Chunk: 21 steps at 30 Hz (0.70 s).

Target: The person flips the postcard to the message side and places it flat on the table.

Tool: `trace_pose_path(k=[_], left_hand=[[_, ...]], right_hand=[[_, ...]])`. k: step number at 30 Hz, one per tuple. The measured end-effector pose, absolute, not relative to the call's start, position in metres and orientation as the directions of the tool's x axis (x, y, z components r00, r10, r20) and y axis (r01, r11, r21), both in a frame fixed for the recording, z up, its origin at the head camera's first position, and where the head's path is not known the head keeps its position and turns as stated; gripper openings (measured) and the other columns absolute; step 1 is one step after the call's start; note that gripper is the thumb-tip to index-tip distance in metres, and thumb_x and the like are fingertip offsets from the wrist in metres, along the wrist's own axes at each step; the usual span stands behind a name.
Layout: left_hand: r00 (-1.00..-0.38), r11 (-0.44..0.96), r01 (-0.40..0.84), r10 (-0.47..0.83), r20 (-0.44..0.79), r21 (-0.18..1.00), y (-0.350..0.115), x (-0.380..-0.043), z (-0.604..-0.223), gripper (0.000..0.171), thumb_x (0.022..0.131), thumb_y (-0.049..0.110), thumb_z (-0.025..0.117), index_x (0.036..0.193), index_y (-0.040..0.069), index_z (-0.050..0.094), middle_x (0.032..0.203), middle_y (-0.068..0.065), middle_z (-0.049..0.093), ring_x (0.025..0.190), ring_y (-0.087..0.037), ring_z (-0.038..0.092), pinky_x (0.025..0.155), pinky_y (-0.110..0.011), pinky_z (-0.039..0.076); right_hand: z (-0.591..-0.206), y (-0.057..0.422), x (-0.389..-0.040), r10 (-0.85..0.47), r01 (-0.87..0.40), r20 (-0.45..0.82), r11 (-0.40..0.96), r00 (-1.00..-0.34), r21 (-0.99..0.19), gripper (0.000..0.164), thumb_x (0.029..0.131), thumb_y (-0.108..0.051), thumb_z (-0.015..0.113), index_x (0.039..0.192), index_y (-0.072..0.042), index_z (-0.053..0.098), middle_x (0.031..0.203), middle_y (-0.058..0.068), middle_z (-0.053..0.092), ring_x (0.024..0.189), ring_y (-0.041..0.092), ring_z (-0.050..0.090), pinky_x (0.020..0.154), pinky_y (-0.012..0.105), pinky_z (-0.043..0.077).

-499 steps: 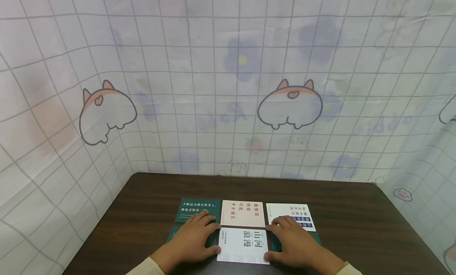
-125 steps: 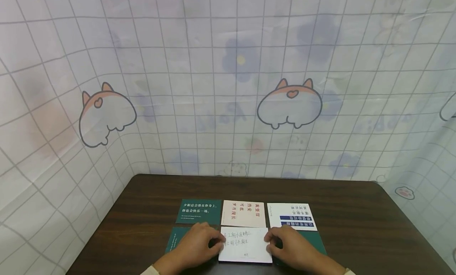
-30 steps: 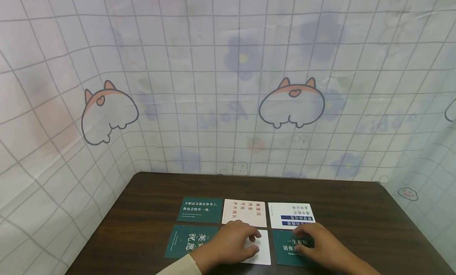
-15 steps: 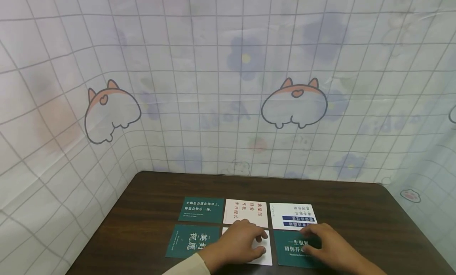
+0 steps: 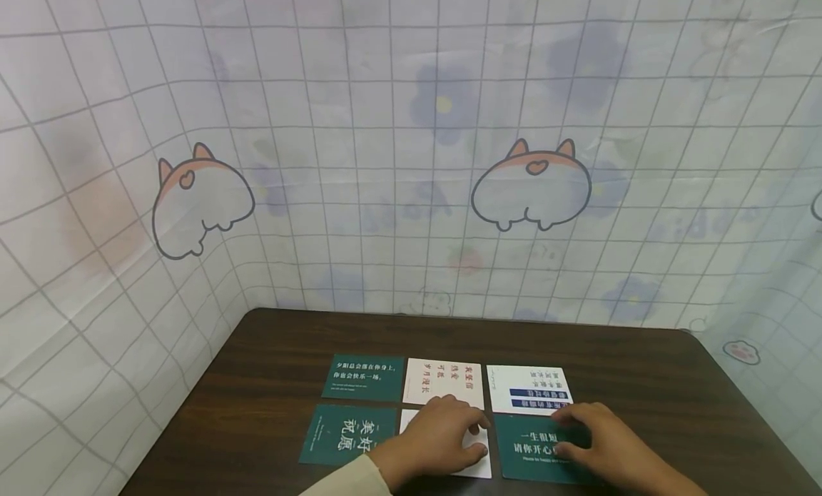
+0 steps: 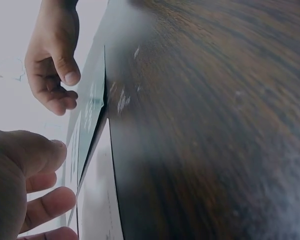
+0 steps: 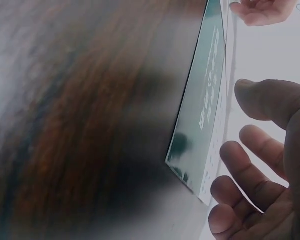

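Note:
In the head view my left hand [image 5: 443,437] hovers over the white front-middle card [image 5: 407,418], hiding most of it. Its fingers are loosely bent with nothing between them. My right hand [image 5: 606,442] is at the right part of the green front-right card [image 5: 529,469], thumb and fingers apart, holding nothing. Contact with that card cannot be told. In the left wrist view the thumb and fingers of the left hand [image 6: 20,175] stand apart above the cards. The right wrist view has the right hand [image 7: 270,165] beside the green card [image 7: 200,105], fingers spread.
All the cards lie flat in two rows on a dark wooden table [image 5: 212,417]. Also there are a green front-left card [image 5: 327,439], a green back-left card [image 5: 362,389], a cream card [image 5: 443,375] and a white card with blue bars [image 5: 514,389]. A patterned curtain [image 5: 385,160] surrounds the table.
Earlier both hands held the front-middle card's sides; it showed print, then handwriting. They have since let go and moved right, the right hand onto the green card. Lately both drift slightly right.

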<state>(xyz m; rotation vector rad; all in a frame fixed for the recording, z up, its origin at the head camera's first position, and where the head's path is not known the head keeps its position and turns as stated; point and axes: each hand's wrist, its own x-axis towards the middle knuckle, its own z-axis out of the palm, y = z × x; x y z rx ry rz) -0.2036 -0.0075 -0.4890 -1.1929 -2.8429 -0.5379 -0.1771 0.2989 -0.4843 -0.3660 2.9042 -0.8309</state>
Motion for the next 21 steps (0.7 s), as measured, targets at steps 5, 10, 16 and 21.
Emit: trace_pose_path(k=[5, 10, 16, 21], left_hand=[[-0.709, 0.645, 0.693, 0.69, 0.144, 0.323, -0.004, -0.204, -0.485, 0.023, 0.091, 0.037, 0.075, 0.111, 0.028, 0.075, 0.086, 0.02, 0.062, 0.078, 0.001, 0.048, 0.07, -0.023, 0.041], [-0.709, 0.643, 0.694, 0.69, 0.149, 0.324, -0.001, -0.205, -0.484, 0.021, 0.09, 0.036, 0.075, 0.109, 0.028, 0.075, 0.087, 0.018, 0.062, 0.077, 0.0, 0.048, 0.07, -0.023, 0.041], [-0.716, 0.658, 0.69, 0.681, 0.153, 0.301, 0.001, -0.205, -0.486, 0.019, 0.09, 0.037, 0.075, 0.107, 0.029, 0.075, 0.089, 0.017, 0.061, 0.08, -0.001, 0.049, 0.073, -0.026, 0.042], [-0.726, 0.676, 0.683, 0.671, 0.149, 0.276, 0.005, -0.205, -0.489, 0.021, 0.09, 0.04, 0.075, 0.108, 0.028, 0.075, 0.092, 0.016, 0.061, 0.083, -0.002, 0.051, 0.077, -0.027, 0.044]], right_hand=[[-0.484, 0.303, -0.177, -0.248, -0.192, -0.037, 0.828, -0.968, -0.526, 0.042, 0.079, -0.038, 0.088, 0.113, -0.018, 0.072, 0.118, 0.0, 0.067, 0.112, 0.028, 0.056, 0.099, 0.06, 0.044], [-0.484, 0.308, -0.177, -0.228, -0.167, -0.057, 0.843, -0.972, -0.51, 0.045, 0.079, -0.04, 0.088, 0.115, -0.02, 0.072, 0.121, 0.003, 0.066, 0.115, 0.03, 0.056, 0.099, 0.063, 0.043], [-0.483, 0.315, -0.177, -0.235, -0.18, -0.046, 0.842, -0.971, -0.509, 0.045, 0.079, -0.038, 0.088, 0.115, -0.018, 0.071, 0.124, 0.006, 0.066, 0.117, 0.034, 0.056, 0.099, 0.064, 0.043], [-0.484, 0.32, -0.176, -0.239, -0.183, -0.048, 0.846, -0.97, -0.501, 0.045, 0.079, -0.039, 0.088, 0.115, -0.017, 0.071, 0.125, 0.007, 0.065, 0.117, 0.035, 0.056, 0.099, 0.064, 0.043]])
